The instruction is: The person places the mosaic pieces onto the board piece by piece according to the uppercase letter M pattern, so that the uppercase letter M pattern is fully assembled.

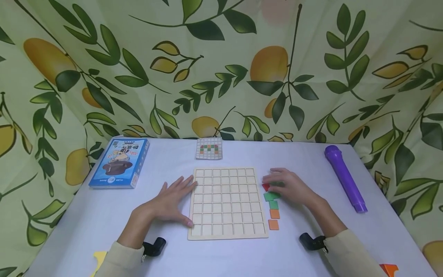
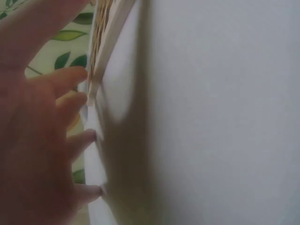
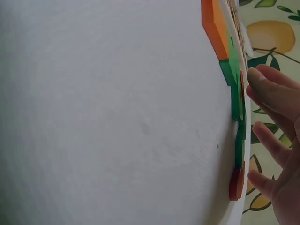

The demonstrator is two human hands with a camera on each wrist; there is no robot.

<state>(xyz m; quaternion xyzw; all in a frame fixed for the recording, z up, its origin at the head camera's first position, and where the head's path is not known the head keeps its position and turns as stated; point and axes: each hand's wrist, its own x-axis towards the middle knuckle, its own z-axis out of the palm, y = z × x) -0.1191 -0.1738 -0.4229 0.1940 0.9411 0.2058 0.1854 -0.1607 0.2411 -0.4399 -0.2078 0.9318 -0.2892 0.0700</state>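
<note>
A square wooden board [image 1: 226, 198] with an engraved grid lies in the middle of the table. My left hand [image 1: 169, 202] is spread flat along its left edge, thumb and fingertips right at the rim. To the right of the board, my right hand [image 1: 290, 187] hovers over a column of small tiles. Its thumb and fingertips are close to a red tile [image 1: 265, 187]; other tiles beneath are partly hidden. Below the hand show green tiles [image 1: 273, 205] and two orange tiles [image 1: 273, 224]. In the right wrist view the fingers are apart from the tile row.
Behind the board stands a small grid card [image 1: 209, 149] with a coloured pattern. A blue game box [image 1: 119, 163] lies at the back left, a purple marker-shaped stick [image 1: 345, 179] at the right. Yellow [image 1: 99, 261] and orange [image 1: 389, 269] pieces peek out near the sleeves.
</note>
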